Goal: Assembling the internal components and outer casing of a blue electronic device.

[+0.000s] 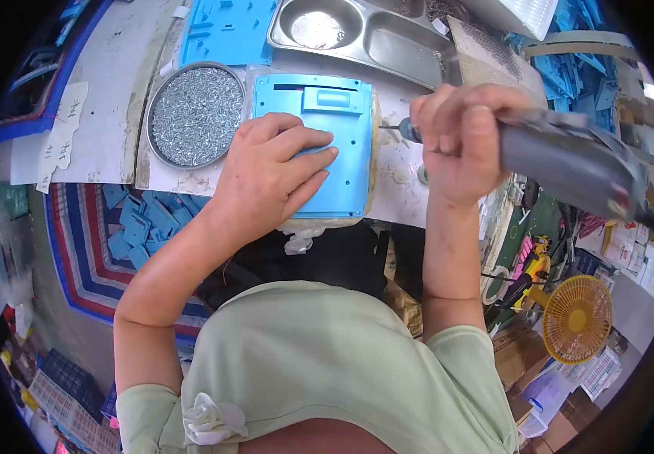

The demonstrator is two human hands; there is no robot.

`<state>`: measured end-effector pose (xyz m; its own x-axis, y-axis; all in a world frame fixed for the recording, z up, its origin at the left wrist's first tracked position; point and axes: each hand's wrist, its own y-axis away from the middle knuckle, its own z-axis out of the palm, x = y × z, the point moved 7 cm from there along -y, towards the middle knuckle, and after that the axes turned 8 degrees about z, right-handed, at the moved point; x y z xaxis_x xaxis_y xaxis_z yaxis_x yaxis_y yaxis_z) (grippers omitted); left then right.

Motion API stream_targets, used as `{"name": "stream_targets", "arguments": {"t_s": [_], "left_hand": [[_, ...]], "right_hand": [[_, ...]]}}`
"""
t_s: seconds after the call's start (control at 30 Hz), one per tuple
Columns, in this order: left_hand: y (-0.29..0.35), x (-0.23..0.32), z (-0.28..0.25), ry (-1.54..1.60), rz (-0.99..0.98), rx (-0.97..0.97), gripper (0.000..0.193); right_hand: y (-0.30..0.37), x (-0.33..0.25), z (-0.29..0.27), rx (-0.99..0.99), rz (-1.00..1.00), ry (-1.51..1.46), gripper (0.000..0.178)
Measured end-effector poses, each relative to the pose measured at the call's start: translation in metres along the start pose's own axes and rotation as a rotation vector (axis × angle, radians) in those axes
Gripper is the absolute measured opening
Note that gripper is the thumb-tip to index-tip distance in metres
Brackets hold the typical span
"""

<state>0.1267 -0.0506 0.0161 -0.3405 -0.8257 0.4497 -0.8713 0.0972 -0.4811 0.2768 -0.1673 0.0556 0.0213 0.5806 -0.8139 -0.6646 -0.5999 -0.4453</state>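
Note:
A light blue plastic panel (pixel 350 170) with small holes and a raised block at its far end lies on a pad on the table before me. My left hand (pixel 272 168) rests on the panel's left side, its fingers apart and slightly bent; the thumb is hidden. To the right of the panel, my right hand (pixel 459 140) is wrapped round a dark electric screwdriver (pixel 569 155). Its thin bit points left, close to the panel's right edge. A round metal dish (pixel 151 125) full of small silvery screws stands left of the panel.
Another blue panel (pixel 228 34) lies at the back, beside a steel compartment tray (pixel 399 49). Blue parts (pixel 145 219) fill a striped bag below the table's left side. More blue pieces (pixel 573 72) are heaped far right. A yellow fan (pixel 577 319) stands lower right.

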Motion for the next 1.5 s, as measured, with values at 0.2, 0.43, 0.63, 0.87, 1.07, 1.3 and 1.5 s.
{"name": "stream_targets", "arguments": {"t_s": [0.2, 0.43, 0.63, 0.87, 1.07, 1.3, 1.5], "left_hand": [[0.000, 0.000, 0.002, 0.008, -0.018, -0.017, 0.029], [0.004, -0.005, 0.004, 0.057, 0.002, -0.033, 0.032], [-0.034, -0.042, -0.006, -0.182, -0.012, 0.050, 0.047], [0.073, -0.030, -0.129, -0.147, -0.145, 0.448, 0.037], [0.274, -0.050, -0.132, -0.070, -0.566, 1.014, 0.033], [0.218, -0.043, -0.127, 0.071, -0.434, 0.778, 0.033], [0.109, -0.059, -0.102, 0.177, -0.277, 0.390, 0.031]], "right_hand": [[0.007, 0.015, -0.005, 0.051, 0.167, -0.009, 0.023], [0.041, -0.004, 0.011, -0.007, 0.176, 0.267, 0.020], [0.020, -0.031, 0.030, -0.075, 0.118, 0.120, 0.022], [-0.002, -0.075, 0.015, -0.138, 0.054, 0.092, 0.020], [-0.014, -0.046, 0.042, -0.239, 0.118, -0.008, 0.022], [-0.012, -0.037, 0.080, -0.323, 0.140, -0.019, 0.024], [-0.002, -0.044, 0.054, -0.249, 0.153, 0.024, 0.026]]}}
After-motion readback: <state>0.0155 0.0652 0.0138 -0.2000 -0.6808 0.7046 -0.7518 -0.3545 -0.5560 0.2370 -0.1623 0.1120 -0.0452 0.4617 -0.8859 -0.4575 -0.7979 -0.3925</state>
